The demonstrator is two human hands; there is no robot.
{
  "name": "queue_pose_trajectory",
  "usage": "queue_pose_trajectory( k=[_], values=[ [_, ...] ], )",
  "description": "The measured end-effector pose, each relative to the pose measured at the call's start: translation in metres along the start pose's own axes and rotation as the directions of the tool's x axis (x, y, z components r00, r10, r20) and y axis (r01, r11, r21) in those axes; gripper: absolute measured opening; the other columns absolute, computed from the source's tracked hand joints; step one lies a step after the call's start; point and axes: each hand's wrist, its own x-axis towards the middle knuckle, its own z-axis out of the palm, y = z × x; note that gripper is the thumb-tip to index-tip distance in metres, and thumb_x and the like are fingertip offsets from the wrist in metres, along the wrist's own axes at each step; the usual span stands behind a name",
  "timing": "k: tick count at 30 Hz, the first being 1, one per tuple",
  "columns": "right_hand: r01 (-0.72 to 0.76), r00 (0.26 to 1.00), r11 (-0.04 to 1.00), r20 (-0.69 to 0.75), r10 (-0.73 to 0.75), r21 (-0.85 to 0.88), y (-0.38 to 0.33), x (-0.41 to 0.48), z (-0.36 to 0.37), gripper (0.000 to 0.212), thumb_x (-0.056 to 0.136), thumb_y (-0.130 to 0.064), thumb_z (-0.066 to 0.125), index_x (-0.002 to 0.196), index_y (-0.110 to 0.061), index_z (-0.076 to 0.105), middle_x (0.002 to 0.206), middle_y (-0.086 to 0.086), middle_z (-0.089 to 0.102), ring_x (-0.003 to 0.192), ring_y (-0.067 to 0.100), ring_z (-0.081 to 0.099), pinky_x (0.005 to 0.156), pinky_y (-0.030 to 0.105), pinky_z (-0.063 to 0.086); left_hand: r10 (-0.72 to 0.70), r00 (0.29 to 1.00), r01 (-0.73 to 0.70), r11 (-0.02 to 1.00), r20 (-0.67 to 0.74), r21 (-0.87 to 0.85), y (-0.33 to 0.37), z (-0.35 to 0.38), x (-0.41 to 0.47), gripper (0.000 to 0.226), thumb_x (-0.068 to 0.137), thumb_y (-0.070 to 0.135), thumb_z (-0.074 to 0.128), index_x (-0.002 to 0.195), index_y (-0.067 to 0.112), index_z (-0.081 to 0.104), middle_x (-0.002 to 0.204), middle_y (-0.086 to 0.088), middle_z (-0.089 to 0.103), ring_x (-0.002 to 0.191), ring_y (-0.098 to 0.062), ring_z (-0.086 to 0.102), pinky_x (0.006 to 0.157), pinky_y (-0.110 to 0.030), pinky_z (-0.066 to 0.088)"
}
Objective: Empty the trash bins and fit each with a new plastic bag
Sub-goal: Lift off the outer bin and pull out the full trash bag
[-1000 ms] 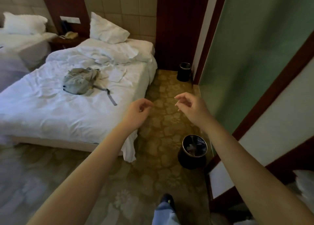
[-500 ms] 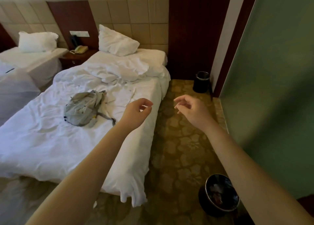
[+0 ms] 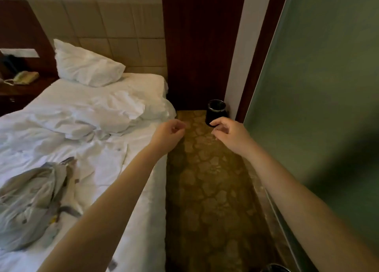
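Note:
A small black trash bin with a shiny rim stands on the carpet in the far corner, against the dark wood wall. A second black bin shows only its rim at the bottom edge. My left hand and my right hand are stretched out in front of me above the carpet strip. Both have loosely curled fingers and hold nothing. My right hand's fingertips overlap the far bin's lower edge in the view, but the bin is well beyond the hand.
An unmade white bed with a pillow and a grey backpack fills the left. A frosted green glass wall runs along the right. Patterned carpet forms a narrow aisle between them. A nightstand with a phone sits far left.
I have walked forward along the aisle. The near bin has slid down to the bottom edge and the far bin looks closer. Both hands stay raised and empty.

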Motion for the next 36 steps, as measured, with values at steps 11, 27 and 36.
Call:
queue_pose_trajectory(
  k=[11,27,36],
  values=[
    [-0.153,0.985,0.987,-0.069,0.156,0.047,0.103,0.219,-0.03,0.023,0.096,-0.024,0.056,0.119,-0.028,0.058,0.098,-0.012,0.064,0.087,0.012,0.065,0.081,0.031,0.054,0.027,0.975,-0.031,0.999,0.219,0.017,-0.041,0.055,0.257,0.025,0.096,0.022,0.054,0.119,0.016,0.059,0.105,0.006,0.058,0.1,-0.011,0.056,0.084,-0.024,0.046],
    [-0.226,0.972,0.972,0.074,0.221,0.058,0.231,0.601,-0.076,0.024,0.097,-0.023,0.054,0.121,-0.026,0.057,0.098,-0.011,0.061,0.091,0.011,0.064,0.086,0.03,0.052,-0.069,0.97,0.036,0.989,0.234,0.144,-0.079,0.078,0.65,0.025,0.096,0.02,0.053,0.12,0.017,0.059,0.107,0.004,0.059,0.1,-0.011,0.056,0.081,-0.021,0.041],
    [-0.405,0.914,0.914,-0.005,0.406,0.033,0.289,0.814,-0.086,0.028,0.098,-0.018,0.052,0.126,-0.021,0.057,0.096,-0.01,0.062,0.095,0.015,0.064,0.086,0.032,0.054,-0.033,0.912,-0.027,0.99,0.409,0.141,-0.13,0.092,0.898,0.029,0.097,0.019,0.052,0.125,0.014,0.057,0.12,-0.001,0.058,0.108,-0.015,0.055,0.089,-0.027,0.046]
  ],
)
